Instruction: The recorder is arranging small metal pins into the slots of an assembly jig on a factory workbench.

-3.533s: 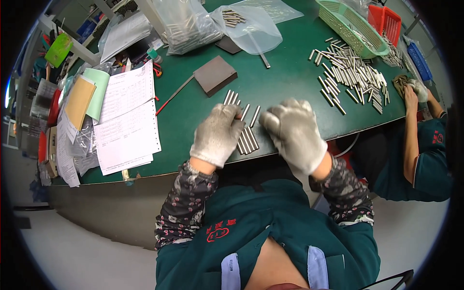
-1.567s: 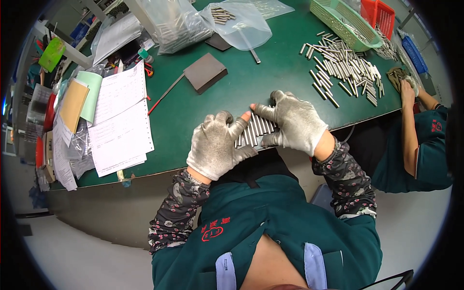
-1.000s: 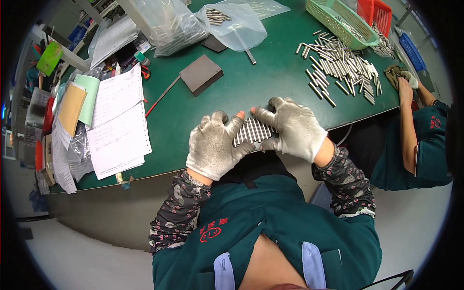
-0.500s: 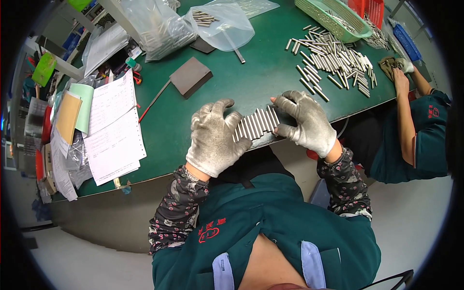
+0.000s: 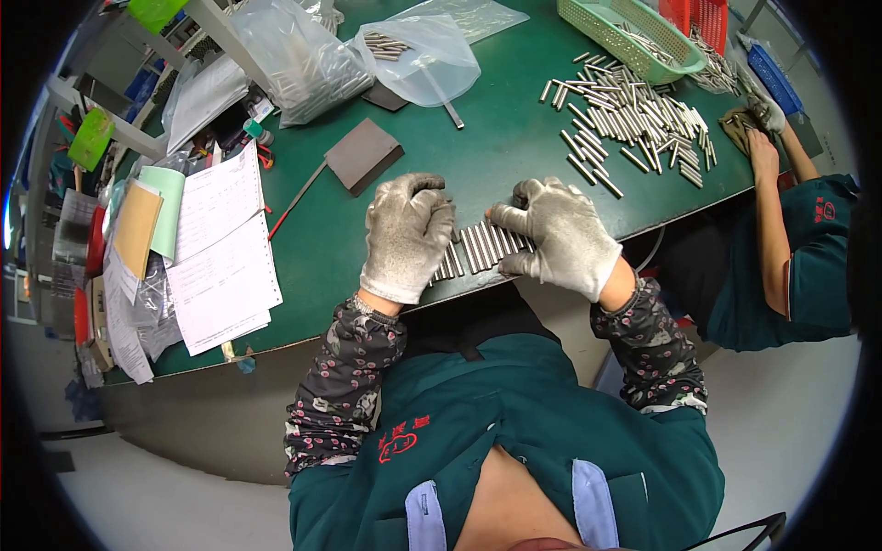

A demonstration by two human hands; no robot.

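Observation:
A row of short, shiny metal pins (image 5: 482, 248) lies side by side near the table's front edge, between my two hands. Both hands wear grey-stained white gloves. My left hand (image 5: 404, 241) covers the row's left end with its fingers curled; whatever is in them is hidden. At the right end, my right hand (image 5: 565, 239) has thumb and forefinger at the near and far ends of the pins, closed around them. To the far right spreads a large loose pile of similar pins (image 5: 634, 115).
A dark rectangular block (image 5: 364, 156) sits beyond my left hand. Papers (image 5: 220, 248) cover the left side. Clear bags (image 5: 299, 69) of pins stand at the back, a green basket (image 5: 634, 41) at the far right. Beside it, a co-worker's hands (image 5: 764, 138) handle a brown cloth.
My left fingers have curled inward over the row's left end. My right hand has shifted left and closer to the pins. A gap now shows within the row.

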